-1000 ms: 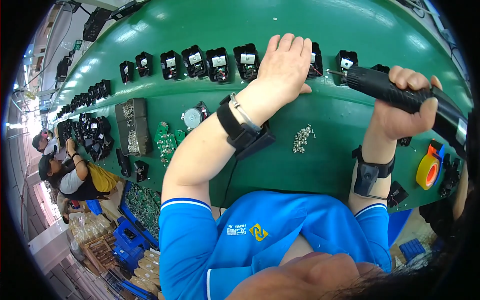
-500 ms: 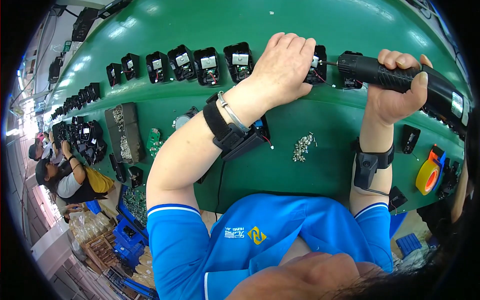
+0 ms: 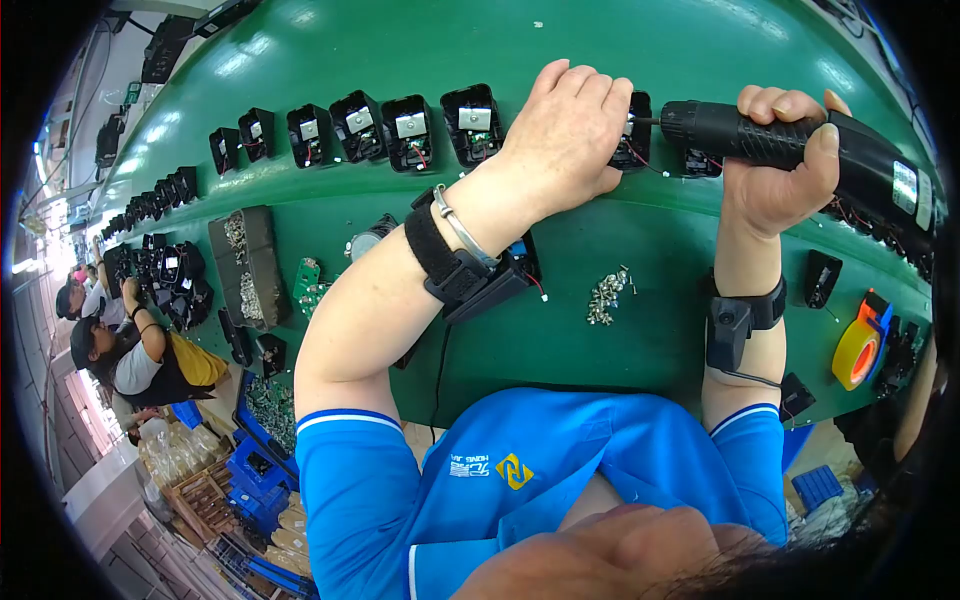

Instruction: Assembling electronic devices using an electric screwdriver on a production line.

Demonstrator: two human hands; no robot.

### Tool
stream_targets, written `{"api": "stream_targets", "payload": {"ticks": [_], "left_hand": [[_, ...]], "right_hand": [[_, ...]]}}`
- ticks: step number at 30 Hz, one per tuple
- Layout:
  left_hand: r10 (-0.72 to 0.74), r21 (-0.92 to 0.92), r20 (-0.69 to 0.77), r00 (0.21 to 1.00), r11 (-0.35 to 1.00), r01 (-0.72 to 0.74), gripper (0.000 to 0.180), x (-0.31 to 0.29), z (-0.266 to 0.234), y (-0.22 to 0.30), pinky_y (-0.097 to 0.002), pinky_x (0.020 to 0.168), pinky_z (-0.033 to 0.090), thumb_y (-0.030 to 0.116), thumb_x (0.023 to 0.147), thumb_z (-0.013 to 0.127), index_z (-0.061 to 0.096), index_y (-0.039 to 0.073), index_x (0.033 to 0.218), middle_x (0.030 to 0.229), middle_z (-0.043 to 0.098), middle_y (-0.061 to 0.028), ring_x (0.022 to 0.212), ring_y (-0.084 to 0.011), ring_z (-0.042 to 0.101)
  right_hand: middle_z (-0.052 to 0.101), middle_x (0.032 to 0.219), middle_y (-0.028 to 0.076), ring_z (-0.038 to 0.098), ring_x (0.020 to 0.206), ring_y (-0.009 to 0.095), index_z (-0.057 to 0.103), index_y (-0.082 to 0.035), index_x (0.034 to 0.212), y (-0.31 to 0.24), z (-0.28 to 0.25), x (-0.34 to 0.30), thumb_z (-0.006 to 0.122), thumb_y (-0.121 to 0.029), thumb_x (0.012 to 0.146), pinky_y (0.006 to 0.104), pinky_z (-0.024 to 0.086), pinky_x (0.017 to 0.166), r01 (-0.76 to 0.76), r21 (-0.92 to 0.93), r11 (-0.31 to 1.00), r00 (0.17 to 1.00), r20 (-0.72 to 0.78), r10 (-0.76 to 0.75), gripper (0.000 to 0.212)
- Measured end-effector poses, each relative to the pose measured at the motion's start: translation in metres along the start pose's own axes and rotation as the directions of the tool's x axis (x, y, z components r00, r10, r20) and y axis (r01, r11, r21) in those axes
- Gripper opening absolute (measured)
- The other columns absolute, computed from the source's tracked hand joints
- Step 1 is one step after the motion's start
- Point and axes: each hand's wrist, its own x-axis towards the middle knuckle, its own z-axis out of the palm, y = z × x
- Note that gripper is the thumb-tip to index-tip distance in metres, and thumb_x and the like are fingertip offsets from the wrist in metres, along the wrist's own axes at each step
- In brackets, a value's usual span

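My right hand (image 3: 785, 170) is closed around a black electric screwdriver (image 3: 735, 134), held nearly level with its bit pointing left. The bit's tip reaches a small black plastic housing (image 3: 636, 150) that has a silvery metal piece and red-and-white wires. My left hand (image 3: 570, 130) curls over that housing's left side and grips it; the fingertips and part of the housing are hidden. Another black housing (image 3: 703, 163) lies partly covered beneath the screwdriver. To the left, more open black housings (image 3: 410, 133) with metal plates stand in a row.
A pile of small screws (image 3: 608, 296) lies on the green table (image 3: 560, 350). A dark tray (image 3: 245, 265) holds more screws beside green circuit boards (image 3: 308, 275). At right is an orange-and-yellow tape roll (image 3: 856, 352). Co-workers (image 3: 140, 350) sit at far left.
My right hand and the screwdriver have shifted a little left, so less of the bit shows beside the housing. My left hand stays in place.
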Motion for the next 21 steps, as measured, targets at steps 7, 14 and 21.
{"api": "stream_targets", "payload": {"ticks": [7, 14, 21], "left_hand": [[-0.011, -0.007, 0.000, 1.000, 1.000, 0.011, 0.060, -0.0009, -0.0016, -0.0015, -0.0353, 0.085, 0.028, 0.020, 0.048, 0.067, 0.042, -0.003, 0.097, 0.087, 0.048, -0.0114, 0.090, -0.0230, 0.043], [-0.018, -0.001, -0.006, 1.000, 1.000, 0.018, 0.060, -0.0041, -0.0023, -0.0049, -0.0359, 0.085, 0.028, 0.021, 0.048, 0.068, 0.042, -0.002, 0.096, 0.086, 0.048, -0.0111, 0.090, -0.0231, 0.043], [-0.021, -0.020, -0.006, 1.000, 1.000, 0.021, 0.059, -0.0062, -0.0026, -0.0077, -0.0361, 0.085, 0.028, 0.020, 0.047, 0.068, 0.042, -0.002, 0.095, 0.085, 0.048, -0.0112, 0.089, -0.0235, 0.044]], "right_hand": [[0.049, 0.064, 0.006, 0.042, 0.057, 0.018, 0.037, -0.006, 0.096, 0.0036, 0.0022, -0.0014, 0.043, -0.024, 0.072, 0.0335, 0.033, 0.056, 0.007, 0.010, 1.000, 0.999, 0.037, -0.007, 0.031], [0.050, 0.064, 0.006, 0.043, 0.057, 0.017, 0.037, -0.005, 0.096, 0.0059, 0.0073, -0.0026, 0.044, -0.024, 0.071, 0.0333, 0.033, 0.056, 0.016, 0.012, 1.000, 0.998, 0.066, -0.017, 0.032], [0.050, 0.064, 0.006, 0.044, 0.057, 0.017, 0.037, -0.006, 0.097, 0.0087, 0.0088, -0.0033, 0.044, -0.024, 0.071, 0.0333, 0.034, 0.056, 0.022, 0.019, 1.000, 0.997, 0.077, -0.024, 0.032]]}}
